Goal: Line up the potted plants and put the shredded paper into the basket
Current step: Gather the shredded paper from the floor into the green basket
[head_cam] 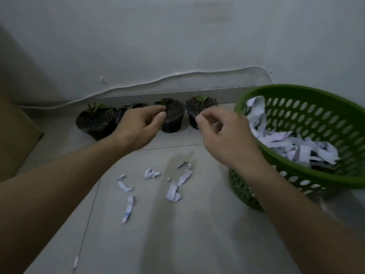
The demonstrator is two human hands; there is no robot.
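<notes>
Several black potted plants stand in a row along the wall. The largest pot (94, 122) is at the left end, and two small ones (138, 105) are partly hidden behind my left hand. My left hand (138, 127) pinches the near rim of the second pot from the right (174, 119) between thumb and forefinger. My right hand (219, 133) pinches the rim of the rightmost pot (199, 106) the same way. A green perforated basket (296, 89) sits tilted at the right, holding shredded paper (286, 143). Several loose paper scraps (175, 186) lie on the floor below my hands.
A cardboard box (15, 139) stands at the far left. A white cable (177, 76) runs along the wall above the skirting. One stray scrap (76, 262) lies near the bottom left on the pale tiled floor (197, 234).
</notes>
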